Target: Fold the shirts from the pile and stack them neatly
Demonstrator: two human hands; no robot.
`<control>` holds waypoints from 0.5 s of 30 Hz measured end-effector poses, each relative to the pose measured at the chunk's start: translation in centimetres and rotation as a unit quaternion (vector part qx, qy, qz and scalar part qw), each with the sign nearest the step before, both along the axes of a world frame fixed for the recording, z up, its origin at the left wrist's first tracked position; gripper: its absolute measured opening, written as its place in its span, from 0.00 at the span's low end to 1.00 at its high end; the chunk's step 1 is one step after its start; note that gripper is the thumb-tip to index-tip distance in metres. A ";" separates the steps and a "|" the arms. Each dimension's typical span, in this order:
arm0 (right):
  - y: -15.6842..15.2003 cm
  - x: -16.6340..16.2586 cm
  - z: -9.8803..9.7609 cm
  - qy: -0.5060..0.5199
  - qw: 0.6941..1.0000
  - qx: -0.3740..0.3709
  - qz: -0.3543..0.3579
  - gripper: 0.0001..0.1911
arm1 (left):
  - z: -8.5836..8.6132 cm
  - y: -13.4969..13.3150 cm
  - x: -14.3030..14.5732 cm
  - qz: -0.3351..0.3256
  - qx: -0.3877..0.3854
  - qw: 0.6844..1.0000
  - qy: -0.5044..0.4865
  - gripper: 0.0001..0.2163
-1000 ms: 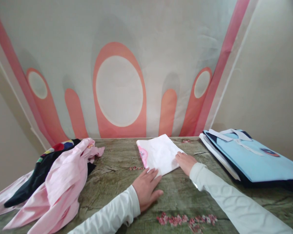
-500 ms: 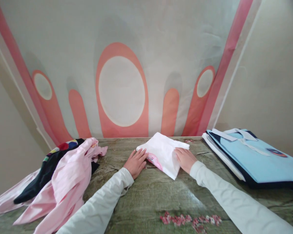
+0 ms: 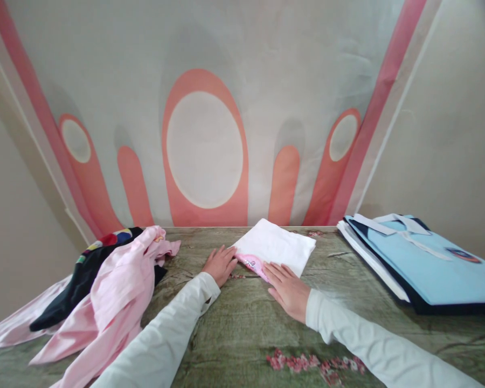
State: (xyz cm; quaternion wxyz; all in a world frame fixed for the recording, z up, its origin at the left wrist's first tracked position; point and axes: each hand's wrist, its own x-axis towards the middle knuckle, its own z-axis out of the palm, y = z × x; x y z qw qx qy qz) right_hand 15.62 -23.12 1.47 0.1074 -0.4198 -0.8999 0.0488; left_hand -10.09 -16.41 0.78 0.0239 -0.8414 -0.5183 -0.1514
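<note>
A white folded garment (image 3: 278, 242) with a pink printed patch along its near left edge lies flat on the table, close to the far edge. My left hand (image 3: 220, 264) rests at its left corner, fingers stretched out and the tips touching or almost touching the cloth. Across the near edge lies my right hand (image 3: 288, 290), flat with fingers extended over the cloth and part of the pink print. Neither hand grasps anything. The right fingers hide a little of the garment's near corner.
On the left, a loose heap holds a pink garment (image 3: 121, 291) and a black garment (image 3: 70, 293) with coloured trim. A stack of folded clothes, topped by a light blue shirt (image 3: 432, 264), sits on the right. Behind the wood-patterned table (image 3: 226, 345) stands a wall (image 3: 262, 81) with coral shapes.
My right hand has moved from the garment's right side to its near edge, left and toward me. My left hand has shifted slightly left. The white cloth now looks flatter.
</note>
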 end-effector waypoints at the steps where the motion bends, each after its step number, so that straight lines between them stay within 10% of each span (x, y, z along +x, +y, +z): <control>1: 0.1 0.1 0.0 -0.003 1.000 -0.002 0.001 0.28 | 0.0 0.2 -0.1 -0.008 0.000 1.000 -0.015 0.19; 15: 1.8 4.4 1.2 -0.104 0.988 0.036 -0.110 0.22 | 1.6 -2.2 0.9 -0.123 0.009 0.969 -0.214 0.09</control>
